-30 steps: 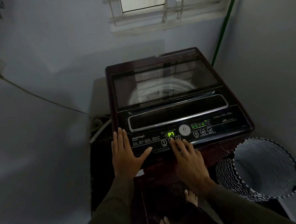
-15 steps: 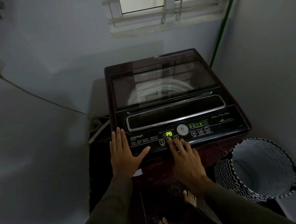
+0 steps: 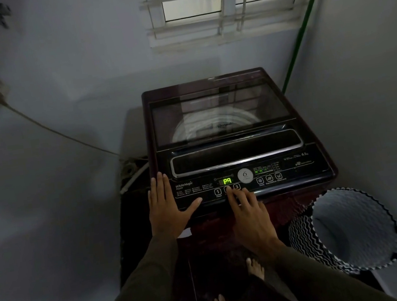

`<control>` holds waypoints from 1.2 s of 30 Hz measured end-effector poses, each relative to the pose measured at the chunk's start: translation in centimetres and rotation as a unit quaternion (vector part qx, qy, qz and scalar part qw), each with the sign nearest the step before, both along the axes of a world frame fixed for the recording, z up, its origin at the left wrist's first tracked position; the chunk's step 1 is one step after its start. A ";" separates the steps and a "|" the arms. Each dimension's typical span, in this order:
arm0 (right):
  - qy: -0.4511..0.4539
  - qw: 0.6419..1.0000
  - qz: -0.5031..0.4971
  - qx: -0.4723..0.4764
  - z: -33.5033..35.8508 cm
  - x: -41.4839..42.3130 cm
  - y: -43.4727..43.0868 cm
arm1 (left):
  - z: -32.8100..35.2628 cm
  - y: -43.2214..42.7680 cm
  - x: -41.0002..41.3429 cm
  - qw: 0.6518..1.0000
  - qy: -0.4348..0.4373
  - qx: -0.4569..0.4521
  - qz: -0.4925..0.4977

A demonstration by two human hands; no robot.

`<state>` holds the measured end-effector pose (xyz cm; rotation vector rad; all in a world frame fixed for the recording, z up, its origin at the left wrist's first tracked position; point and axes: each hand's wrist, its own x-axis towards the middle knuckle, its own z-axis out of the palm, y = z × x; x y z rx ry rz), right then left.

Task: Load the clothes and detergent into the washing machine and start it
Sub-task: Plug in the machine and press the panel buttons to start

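washer (image 3: 235,129) in corner ahead of me: heavy, rigid, nothing to lift. glass lid (image 3: 217,111) shut, drum dim beneath. panel (image 3: 298,169) hard, glossy, likely slick. my left hand (image 3: 167,206) flat, fingers straight, resting on panel's left end. my right hand (image 3: 248,209) loose, unclenched, index fingertip (image 3: 228,190) on key hid under it, just below display (image 3: 227,181) reading p9. light tap enough, i judge.

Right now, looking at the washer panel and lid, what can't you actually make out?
- Head view: the button under the index fingertip of the right hand; the finger covers its label.
- Head view: the programme list beside the left hand; print too small.
- Head view: what is inside the drum; reflections on the glass lid mask it.
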<state>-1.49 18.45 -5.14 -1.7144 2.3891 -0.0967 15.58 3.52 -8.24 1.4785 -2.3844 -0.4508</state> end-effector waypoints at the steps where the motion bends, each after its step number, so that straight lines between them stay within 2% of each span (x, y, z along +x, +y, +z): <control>1: -0.001 1.000 -0.001 -0.002 0.1 0.0 -0.1 | 0.0 0.0 0.0 1.000 0.001 0.001 0.001; 7: -0.015 0.999 0.029 -0.005 1.6 -1.8 -0.5 | -0.1 0.0 0.0 1.000 0.002 -0.005 0.000; 18: -0.007 0.999 -0.031 -0.027 0.7 -1.9 1.1 | -0.4 -0.1 0.0 1.000 0.006 -0.010 -0.003; 31: 0.045 0.998 -0.036 -0.024 -0.3 -2.1 0.3 | -0.3 0.0 0.0 1.000 0.015 -0.020 0.004; 36: 0.063 0.998 -0.004 -0.017 0.4 -2.8 0.2 | -0.2 0.1 -0.1 1.000 0.015 -0.023 0.008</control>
